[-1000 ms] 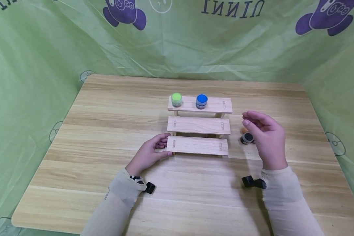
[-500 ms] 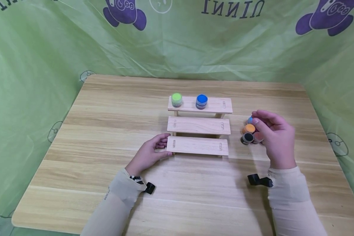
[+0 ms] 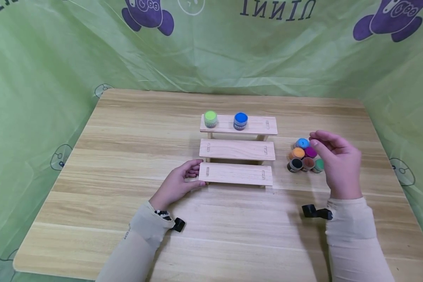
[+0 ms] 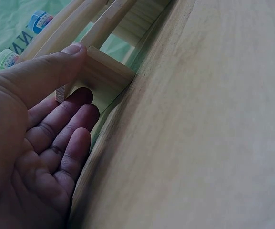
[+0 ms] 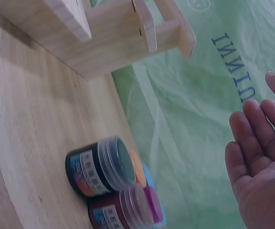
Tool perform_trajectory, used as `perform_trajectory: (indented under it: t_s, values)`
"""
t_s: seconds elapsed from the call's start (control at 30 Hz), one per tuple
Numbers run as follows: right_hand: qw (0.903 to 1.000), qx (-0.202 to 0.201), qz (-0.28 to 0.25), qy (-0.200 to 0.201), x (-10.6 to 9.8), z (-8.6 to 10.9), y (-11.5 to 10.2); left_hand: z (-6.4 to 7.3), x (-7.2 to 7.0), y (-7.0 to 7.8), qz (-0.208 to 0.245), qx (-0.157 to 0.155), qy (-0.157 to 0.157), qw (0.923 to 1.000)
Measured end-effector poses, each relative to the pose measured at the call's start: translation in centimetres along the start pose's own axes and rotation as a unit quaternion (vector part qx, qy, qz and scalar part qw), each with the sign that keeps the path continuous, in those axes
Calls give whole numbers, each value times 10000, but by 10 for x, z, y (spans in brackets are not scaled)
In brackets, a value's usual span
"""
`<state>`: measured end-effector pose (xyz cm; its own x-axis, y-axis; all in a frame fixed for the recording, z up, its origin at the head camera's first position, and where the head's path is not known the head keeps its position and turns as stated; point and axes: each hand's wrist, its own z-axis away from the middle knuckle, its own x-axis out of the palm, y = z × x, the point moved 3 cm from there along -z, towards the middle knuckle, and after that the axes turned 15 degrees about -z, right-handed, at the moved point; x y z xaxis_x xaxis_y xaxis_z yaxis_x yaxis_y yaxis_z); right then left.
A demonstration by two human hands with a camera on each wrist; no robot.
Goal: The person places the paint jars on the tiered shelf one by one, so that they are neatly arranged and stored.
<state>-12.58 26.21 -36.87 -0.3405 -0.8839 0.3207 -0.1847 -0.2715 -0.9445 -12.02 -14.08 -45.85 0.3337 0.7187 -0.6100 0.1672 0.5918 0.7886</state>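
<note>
A three-step wooden display stand (image 3: 237,150) stands mid-table. My left hand (image 3: 179,183) grips the left end of its lowest step, thumb at the front edge and fingers around the end; the left wrist view shows the thumb (image 4: 61,67) against the wood. On the top step sit a light green paint jar (image 3: 210,119) and a blue paint jar (image 3: 240,121). To the stand's right, my right hand (image 3: 342,164) hovers with nothing in it, fingers loosely bent. Beside it, several small jars cluster, including a black jar (image 3: 295,165), an orange jar (image 3: 297,153) and a light blue jar (image 3: 302,143).
The cluster also holds a purple jar (image 3: 310,152), a reddish-brown jar (image 3: 308,164) and a green jar (image 3: 318,165). All stand on a wood-grain table (image 3: 127,156). A green printed curtain (image 3: 211,58) encloses its back and sides.
My right hand has moved right, away from the stand, uncovering the jar cluster beneath it. The left hand, the stand and the two jars on it stay in place.
</note>
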Motion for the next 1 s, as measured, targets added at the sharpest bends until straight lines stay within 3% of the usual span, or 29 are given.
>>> perform_trajectory:
  t_s: [0.23,0.5,1.0]
  values:
    - [9999,40,-114,40,-9,-2,0,0,0,2,52,22,-28,10000]
    - [9993,210,304,-31,-17,0,4,0,1,1,111,9,-46,9999]
    - [9966,484,537,386,-42,7,16,0,0,2,57,-15,-59,10000]
